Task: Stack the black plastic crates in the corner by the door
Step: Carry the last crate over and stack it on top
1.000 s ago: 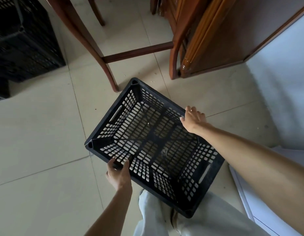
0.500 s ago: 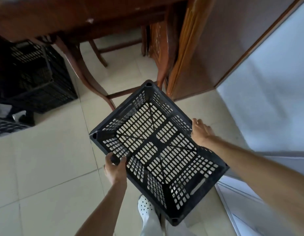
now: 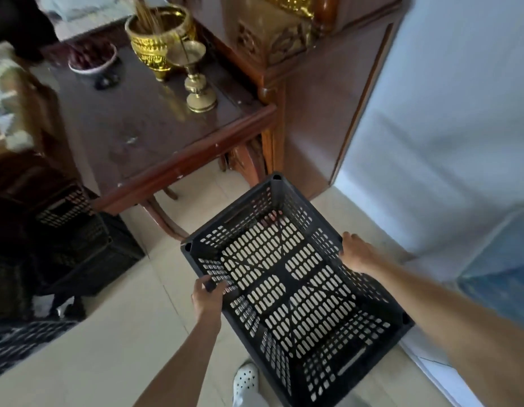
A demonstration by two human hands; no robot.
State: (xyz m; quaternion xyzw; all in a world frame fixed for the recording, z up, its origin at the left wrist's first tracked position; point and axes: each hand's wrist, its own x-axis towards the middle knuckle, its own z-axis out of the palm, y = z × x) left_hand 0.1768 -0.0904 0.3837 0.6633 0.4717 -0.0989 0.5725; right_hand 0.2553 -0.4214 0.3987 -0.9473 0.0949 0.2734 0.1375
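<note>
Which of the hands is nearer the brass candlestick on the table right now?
Left, by a small margin as seen. The left hand grips the black crate on its left rim, below the brass candlestick; the right hand holds the opposite rim, farther right.

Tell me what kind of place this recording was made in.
Probably a room in a home with a small altar: a dark wooden table bears a gold incense pot and a brass candlestick, and the floor is pale tile.
</note>
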